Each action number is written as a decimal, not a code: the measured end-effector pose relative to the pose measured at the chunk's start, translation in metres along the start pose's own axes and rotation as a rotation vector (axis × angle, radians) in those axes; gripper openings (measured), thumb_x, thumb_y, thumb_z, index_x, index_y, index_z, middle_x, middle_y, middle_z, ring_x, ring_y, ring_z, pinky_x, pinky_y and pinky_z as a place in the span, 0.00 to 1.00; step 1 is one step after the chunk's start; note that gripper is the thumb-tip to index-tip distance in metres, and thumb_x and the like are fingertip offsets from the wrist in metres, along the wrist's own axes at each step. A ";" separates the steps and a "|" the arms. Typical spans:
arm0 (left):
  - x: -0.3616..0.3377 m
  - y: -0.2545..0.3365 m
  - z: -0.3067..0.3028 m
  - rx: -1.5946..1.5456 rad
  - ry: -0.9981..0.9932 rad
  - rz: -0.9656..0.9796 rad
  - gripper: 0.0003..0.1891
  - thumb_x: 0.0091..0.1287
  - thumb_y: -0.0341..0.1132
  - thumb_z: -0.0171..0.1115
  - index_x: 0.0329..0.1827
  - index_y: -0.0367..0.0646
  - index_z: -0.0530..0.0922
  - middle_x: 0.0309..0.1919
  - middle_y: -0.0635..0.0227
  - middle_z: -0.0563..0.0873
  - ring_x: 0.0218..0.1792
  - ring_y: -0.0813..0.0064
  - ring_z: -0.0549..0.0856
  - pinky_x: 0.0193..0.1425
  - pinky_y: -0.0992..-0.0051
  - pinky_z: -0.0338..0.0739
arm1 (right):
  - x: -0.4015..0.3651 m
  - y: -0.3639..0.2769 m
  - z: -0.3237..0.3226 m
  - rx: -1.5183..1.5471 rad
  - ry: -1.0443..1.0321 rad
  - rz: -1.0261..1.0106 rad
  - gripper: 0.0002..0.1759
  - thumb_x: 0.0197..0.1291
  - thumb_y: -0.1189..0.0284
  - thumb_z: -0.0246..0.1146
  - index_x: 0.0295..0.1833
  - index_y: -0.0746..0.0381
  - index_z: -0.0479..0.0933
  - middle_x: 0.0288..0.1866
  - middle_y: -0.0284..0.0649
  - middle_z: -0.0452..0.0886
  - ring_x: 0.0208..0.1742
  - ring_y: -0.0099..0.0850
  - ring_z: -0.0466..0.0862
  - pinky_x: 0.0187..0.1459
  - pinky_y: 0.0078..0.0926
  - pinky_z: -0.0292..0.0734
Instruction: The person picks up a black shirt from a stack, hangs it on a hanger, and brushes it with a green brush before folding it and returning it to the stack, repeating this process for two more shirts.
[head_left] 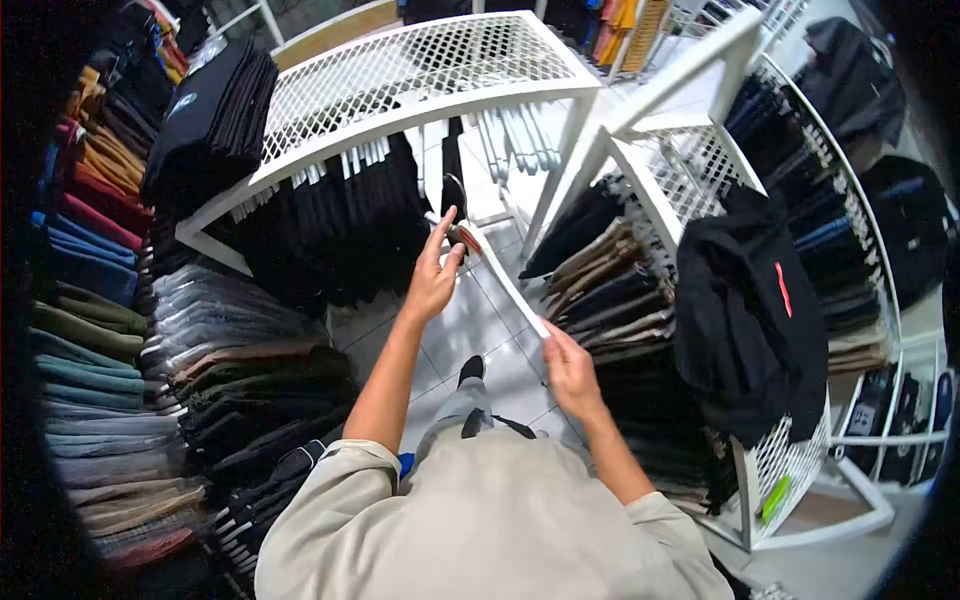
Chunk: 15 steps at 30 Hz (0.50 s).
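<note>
Both my hands are on a long, narrow white hanger point(507, 284) held slantwise in front of me above the floor. My right hand point(573, 376) is wrapped round its lower end. At the upper end, beside a dark and orange-red patch, the fingers of my left hand point(434, 277) close on it, with the index finger stretched along. Just beyond my left hand, black trousers point(375, 215) hang from the rack, next to bare white hangers point(518, 140).
A white mesh-topped rack point(410, 75) stands ahead, with folded black clothes point(215, 115) on it. Hanging trousers point(245, 375) line the left. On the right, a black garment point(750, 310) with a red strip drapes over another mesh rack point(685, 165). Tiled floor point(490, 330) shows between.
</note>
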<state>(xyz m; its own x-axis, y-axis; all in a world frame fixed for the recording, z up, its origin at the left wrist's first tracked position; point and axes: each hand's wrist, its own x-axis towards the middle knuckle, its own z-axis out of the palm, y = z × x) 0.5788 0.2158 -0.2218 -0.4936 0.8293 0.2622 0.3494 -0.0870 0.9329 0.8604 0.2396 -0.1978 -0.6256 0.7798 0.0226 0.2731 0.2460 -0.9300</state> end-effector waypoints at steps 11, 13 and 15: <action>0.024 -0.065 -0.021 -0.177 0.027 -0.174 0.31 0.80 0.34 0.51 0.84 0.38 0.56 0.79 0.49 0.67 0.79 0.60 0.67 0.81 0.68 0.58 | 0.126 0.031 0.124 -0.031 0.006 -0.011 0.23 0.80 0.67 0.52 0.74 0.64 0.72 0.50 0.56 0.82 0.46 0.49 0.84 0.50 0.39 0.77; 0.025 -0.080 -0.025 -0.168 0.009 -0.186 0.31 0.81 0.36 0.51 0.84 0.39 0.56 0.78 0.49 0.69 0.78 0.59 0.68 0.80 0.67 0.60 | 0.137 0.036 0.141 -0.033 -0.019 0.034 0.24 0.81 0.64 0.49 0.74 0.65 0.71 0.53 0.56 0.82 0.50 0.50 0.84 0.54 0.40 0.76; 0.031 -0.093 -0.029 -0.150 -0.039 -0.279 0.31 0.82 0.41 0.51 0.84 0.40 0.57 0.75 0.49 0.73 0.76 0.58 0.72 0.78 0.67 0.63 | 0.153 0.050 0.164 0.020 0.035 0.040 0.25 0.81 0.64 0.47 0.74 0.66 0.70 0.52 0.55 0.82 0.50 0.50 0.83 0.55 0.43 0.75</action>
<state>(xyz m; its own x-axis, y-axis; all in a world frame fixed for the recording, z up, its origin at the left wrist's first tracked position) 0.5080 0.2335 -0.2938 -0.5216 0.8530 -0.0160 0.0822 0.0689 0.9942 0.6584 0.2768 -0.3012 -0.5883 0.8087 -0.0022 0.2823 0.2029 -0.9376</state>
